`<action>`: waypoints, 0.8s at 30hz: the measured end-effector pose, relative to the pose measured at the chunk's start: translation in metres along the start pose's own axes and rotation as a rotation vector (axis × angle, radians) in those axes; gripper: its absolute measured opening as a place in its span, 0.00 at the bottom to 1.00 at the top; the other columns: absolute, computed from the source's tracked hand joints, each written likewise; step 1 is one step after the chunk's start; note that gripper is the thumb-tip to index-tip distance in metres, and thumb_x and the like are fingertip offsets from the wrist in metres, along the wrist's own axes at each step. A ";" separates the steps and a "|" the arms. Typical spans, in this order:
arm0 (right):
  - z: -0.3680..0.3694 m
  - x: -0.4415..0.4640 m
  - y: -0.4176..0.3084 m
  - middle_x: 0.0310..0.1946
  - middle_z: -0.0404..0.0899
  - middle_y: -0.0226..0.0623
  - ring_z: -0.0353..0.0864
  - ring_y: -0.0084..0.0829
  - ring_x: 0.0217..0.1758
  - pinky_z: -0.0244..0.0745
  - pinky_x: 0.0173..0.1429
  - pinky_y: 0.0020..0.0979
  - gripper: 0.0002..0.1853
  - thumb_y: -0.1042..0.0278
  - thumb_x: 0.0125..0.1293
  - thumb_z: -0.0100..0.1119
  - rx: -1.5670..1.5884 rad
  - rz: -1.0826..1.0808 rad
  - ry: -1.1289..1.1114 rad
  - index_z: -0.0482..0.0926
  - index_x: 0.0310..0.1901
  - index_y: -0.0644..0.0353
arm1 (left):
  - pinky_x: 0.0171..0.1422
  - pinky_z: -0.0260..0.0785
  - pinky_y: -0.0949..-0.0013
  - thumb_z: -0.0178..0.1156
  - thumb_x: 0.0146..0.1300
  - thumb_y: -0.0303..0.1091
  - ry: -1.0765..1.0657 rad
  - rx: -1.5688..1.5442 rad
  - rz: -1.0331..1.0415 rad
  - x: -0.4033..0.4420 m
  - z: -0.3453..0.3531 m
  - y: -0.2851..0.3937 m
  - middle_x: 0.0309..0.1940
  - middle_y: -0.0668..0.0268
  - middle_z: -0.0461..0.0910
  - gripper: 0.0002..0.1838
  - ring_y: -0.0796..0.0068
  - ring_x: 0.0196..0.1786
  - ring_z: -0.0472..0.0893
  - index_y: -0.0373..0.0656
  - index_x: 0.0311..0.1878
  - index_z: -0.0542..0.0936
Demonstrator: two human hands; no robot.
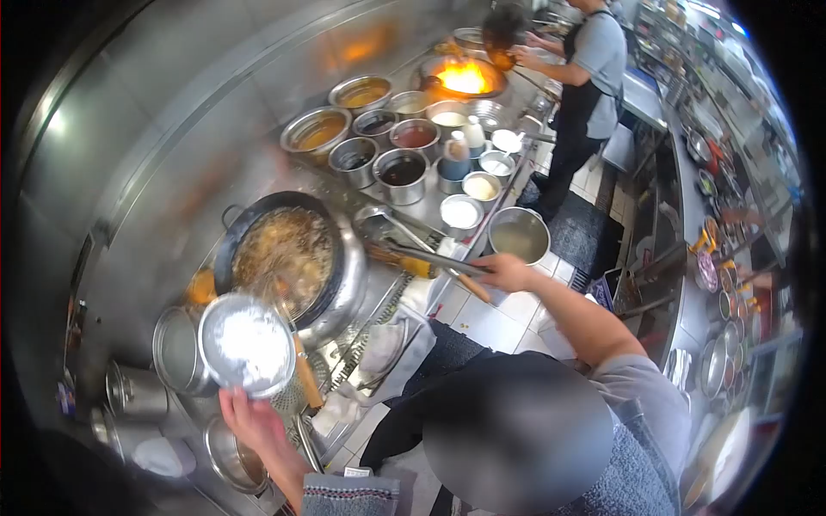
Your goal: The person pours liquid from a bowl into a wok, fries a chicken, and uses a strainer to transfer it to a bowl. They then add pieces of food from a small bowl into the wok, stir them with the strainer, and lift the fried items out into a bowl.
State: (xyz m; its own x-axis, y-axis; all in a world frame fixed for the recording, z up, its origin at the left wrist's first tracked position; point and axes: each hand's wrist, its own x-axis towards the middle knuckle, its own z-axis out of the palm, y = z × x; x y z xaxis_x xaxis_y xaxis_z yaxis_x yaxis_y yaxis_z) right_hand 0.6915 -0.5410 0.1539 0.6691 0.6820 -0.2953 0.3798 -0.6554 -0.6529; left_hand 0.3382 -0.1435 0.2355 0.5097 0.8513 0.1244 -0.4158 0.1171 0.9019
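Note:
My left hand (249, 417) grips the near rim of a round metal bowl (249, 342) with white powder or a similar white substance inside. The bowl is held beside a dark wok (225, 258) full of bubbling brown oil with pieces frying in it. Close to the bowl, a wooden-handled tool (307, 374) leans over the wok's near edge. My right hand (509, 273) is closed round a long dark handle (439, 257) that points toward the wok; what is at its far end I cannot make out. Under that handle lies a ladle (404, 225) with a wooden grip.
Metal pots of sauces (403, 176) and bowls of white seasoning (461, 212) crowd the counter beyond the wok. Flames rise from another wok (465, 77), where a co-worker (594, 77) stands. A large pot (519, 236) is right of the counter. Cloths (387, 348) lie along its edge.

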 end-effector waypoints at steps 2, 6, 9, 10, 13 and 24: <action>0.041 0.052 0.029 0.46 0.82 0.50 0.81 0.51 0.49 0.76 0.54 0.45 0.24 0.60 0.60 0.59 -0.101 -0.050 0.073 0.77 0.59 0.52 | 0.55 0.73 0.58 0.53 0.68 0.27 -0.052 -0.011 -0.069 0.005 0.078 -0.007 0.46 0.59 0.79 0.05 0.66 0.51 0.79 0.41 0.45 0.74; 0.083 0.079 -0.001 0.46 0.81 0.56 0.82 0.49 0.50 0.76 0.54 0.48 0.30 0.67 0.63 0.50 0.089 0.028 -0.042 0.64 0.69 0.55 | 0.54 0.76 0.52 0.57 0.68 0.28 -0.308 -0.117 -0.119 -0.007 0.177 -0.055 0.48 0.59 0.81 0.03 0.64 0.52 0.80 0.42 0.41 0.73; 0.161 0.101 0.019 0.48 0.78 0.65 0.80 0.56 0.51 0.74 0.57 0.49 0.39 0.70 0.64 0.43 0.093 -0.065 -0.039 0.41 0.75 0.59 | 0.52 0.76 0.54 0.57 0.68 0.28 -0.399 -0.108 -0.189 -0.035 0.243 -0.079 0.45 0.61 0.80 0.04 0.67 0.49 0.80 0.44 0.38 0.72; 0.166 0.091 0.016 0.51 0.74 0.70 0.79 0.60 0.53 0.74 0.57 0.50 0.40 0.71 0.63 0.44 0.102 -0.076 -0.022 0.39 0.75 0.63 | 0.50 0.76 0.56 0.58 0.68 0.28 -0.393 -0.083 -0.230 -0.044 0.257 -0.086 0.42 0.63 0.80 0.06 0.68 0.47 0.80 0.45 0.36 0.71; 0.205 0.095 0.033 0.52 0.71 0.74 0.77 0.65 0.54 0.73 0.58 0.51 0.45 0.73 0.61 0.48 0.145 -0.078 -0.035 0.33 0.76 0.62 | 0.51 0.76 0.54 0.57 0.67 0.27 -0.397 -0.046 -0.391 -0.061 0.261 -0.124 0.43 0.63 0.80 0.05 0.68 0.48 0.79 0.44 0.36 0.71; 0.196 0.042 0.163 0.63 0.71 0.58 0.71 0.53 0.66 0.64 0.69 0.41 0.47 0.46 0.63 0.62 0.342 -0.145 -0.270 0.49 0.76 0.57 | 0.56 0.73 0.54 0.57 0.68 0.29 -0.524 0.093 -0.563 -0.027 0.212 -0.186 0.51 0.58 0.77 0.10 0.62 0.52 0.77 0.40 0.50 0.72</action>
State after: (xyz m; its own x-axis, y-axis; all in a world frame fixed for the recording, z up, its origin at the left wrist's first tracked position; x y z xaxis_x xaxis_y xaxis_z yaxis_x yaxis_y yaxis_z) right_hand 0.6565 -0.5555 -0.1014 0.4170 0.8487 -0.3254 0.1941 -0.4329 -0.8803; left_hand 0.5612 -0.2967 0.1515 0.9250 0.3203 -0.2043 0.0645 0.3976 0.9153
